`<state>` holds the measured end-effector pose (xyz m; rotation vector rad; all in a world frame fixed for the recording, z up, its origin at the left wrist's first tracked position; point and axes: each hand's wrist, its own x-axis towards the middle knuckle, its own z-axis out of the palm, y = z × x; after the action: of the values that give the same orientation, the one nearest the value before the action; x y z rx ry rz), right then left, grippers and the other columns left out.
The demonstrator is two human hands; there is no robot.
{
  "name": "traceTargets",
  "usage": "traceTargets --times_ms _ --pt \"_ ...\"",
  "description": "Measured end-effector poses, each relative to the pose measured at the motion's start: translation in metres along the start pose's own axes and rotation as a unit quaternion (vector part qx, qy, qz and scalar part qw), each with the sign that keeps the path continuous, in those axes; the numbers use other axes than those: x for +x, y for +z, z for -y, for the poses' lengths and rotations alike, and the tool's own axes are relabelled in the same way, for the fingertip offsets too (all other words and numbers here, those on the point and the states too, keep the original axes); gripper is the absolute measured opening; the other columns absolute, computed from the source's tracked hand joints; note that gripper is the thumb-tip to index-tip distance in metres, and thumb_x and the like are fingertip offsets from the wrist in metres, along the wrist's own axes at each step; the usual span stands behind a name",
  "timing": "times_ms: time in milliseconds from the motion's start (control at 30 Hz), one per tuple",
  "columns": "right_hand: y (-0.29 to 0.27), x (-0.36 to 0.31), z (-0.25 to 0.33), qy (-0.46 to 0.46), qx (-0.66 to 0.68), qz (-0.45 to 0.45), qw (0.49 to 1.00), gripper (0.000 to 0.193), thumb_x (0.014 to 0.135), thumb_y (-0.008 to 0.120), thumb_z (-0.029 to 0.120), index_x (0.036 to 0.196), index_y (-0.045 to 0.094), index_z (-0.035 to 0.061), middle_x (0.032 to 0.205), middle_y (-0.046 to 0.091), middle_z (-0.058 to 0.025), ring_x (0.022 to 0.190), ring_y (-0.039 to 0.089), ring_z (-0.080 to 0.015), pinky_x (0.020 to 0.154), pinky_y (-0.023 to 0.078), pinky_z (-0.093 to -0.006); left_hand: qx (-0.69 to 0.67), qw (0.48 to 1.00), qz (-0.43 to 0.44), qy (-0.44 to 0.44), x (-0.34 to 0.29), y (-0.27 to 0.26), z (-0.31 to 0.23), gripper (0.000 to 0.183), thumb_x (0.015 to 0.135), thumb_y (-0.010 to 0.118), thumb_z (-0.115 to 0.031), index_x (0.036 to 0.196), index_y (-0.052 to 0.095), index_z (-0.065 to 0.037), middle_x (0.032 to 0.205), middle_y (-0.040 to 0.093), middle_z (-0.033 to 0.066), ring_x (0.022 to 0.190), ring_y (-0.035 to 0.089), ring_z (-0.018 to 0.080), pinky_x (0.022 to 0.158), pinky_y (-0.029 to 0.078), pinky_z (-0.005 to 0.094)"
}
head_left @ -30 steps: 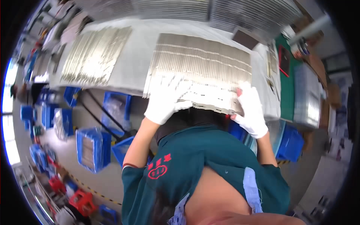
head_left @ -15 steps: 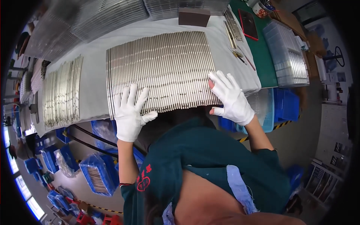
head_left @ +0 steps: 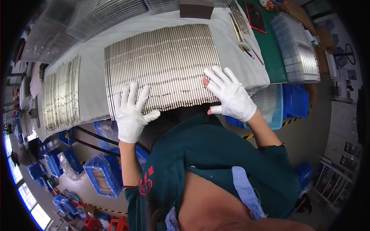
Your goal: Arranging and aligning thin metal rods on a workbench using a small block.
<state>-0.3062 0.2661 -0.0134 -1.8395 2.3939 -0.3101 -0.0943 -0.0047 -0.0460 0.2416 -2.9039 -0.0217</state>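
We find a workroom with a white-covered bench (head_left: 92,90); clear ribbed trays (head_left: 108,19) are stacked along its far edge, and a blue crate (head_left: 115,173) stands below its near edge. A broad row of thin metal rods (head_left: 162,65) lies mid-bench, side by side, the near ends reaching the near edge. A smaller batch of rods (head_left: 61,92) lies apart, toward the bench's left end.

The left hand (head_left: 130,117), white-gloved, rests at the row's near left corner, its grip wide and fingers fanned. The right hand (head_left: 233,96) is at the near right corner, grip likewise wide, two tips uncovered by the glove, possibly for feel. We see neither hand closed on a rod. In our judgement, the hands flank the row to check its outer rods from rolling out. Small tools (head_left: 245,49) lie toward the bench's right edge, presumably for easy reach.

As to writing, the dark green shirt (head_left: 216,150) carries a red emblem with characters, not transcribed here. Dark flecks toward the rods' near ends are too small to identify as print.
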Motion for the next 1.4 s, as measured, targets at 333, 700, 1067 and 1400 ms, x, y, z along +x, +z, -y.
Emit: traceTargets --times_ms 333,700,1067,1400 --pt "0.010 0.028 0.021 -0.045 0.037 0.006 0.998 0.097 0.068 0.083 0.051 0.144 0.049 0.0009 0.156 0.042 -0.0192 0.146 0.037 -0.0369 0.122 0.027 -0.0489 -0.007 1.000 -0.003 -0.003 0.003 -0.003 -0.003 0.082 0.078 0.064 -0.068 0.142 0.059 -0.017 0.144 0.053 0.0162 0.132 0.047 0.0377 0.107 0.036 0.0523" --pt "0.015 0.035 0.022 -0.055 0.043 -0.017 0.997 0.088 0.072 0.083 0.043 0.143 0.052 0.0006 0.155 0.043 -0.0187 0.146 0.039 -0.0358 0.121 0.029 -0.0477 -0.017 1.000 -0.009 -0.008 0.002 0.002 -0.003 0.082 0.079 0.061 -0.070 0.143 0.058 -0.018 0.144 0.053 0.0167 0.133 0.046 0.0379 0.110 0.035 0.0542" --pt "0.029 0.053 0.043 -0.070 0.017 -0.017 0.997 0.083 0.080 0.078 0.045 0.145 0.050 0.0018 0.156 0.042 -0.0198 0.147 0.038 -0.0353 0.121 0.029 -0.0492 -0.064 0.997 0.000 0.037 0.032 0.005 -0.037 0.097 0.070 0.070 -0.069 0.145 0.052 -0.011 0.144 0.050 0.0159 0.135 0.044 0.0352 0.113 0.033 0.0528" --pt "0.014 0.031 0.041 -0.097 0.086 -0.028 0.991 0.078 0.079 0.078 0.038 0.141 0.051 -0.0008 0.152 0.045 -0.0217 0.143 0.041 -0.0384 0.119 0.031 -0.0519 -0.091 0.995 -0.003 0.041 0.017 -0.003 -0.040 0.083 0.076 0.069 -0.060 0.140 0.057 -0.007 0.138 0.055 0.0149 0.129 0.049 0.0335 0.106 0.038 0.0484"
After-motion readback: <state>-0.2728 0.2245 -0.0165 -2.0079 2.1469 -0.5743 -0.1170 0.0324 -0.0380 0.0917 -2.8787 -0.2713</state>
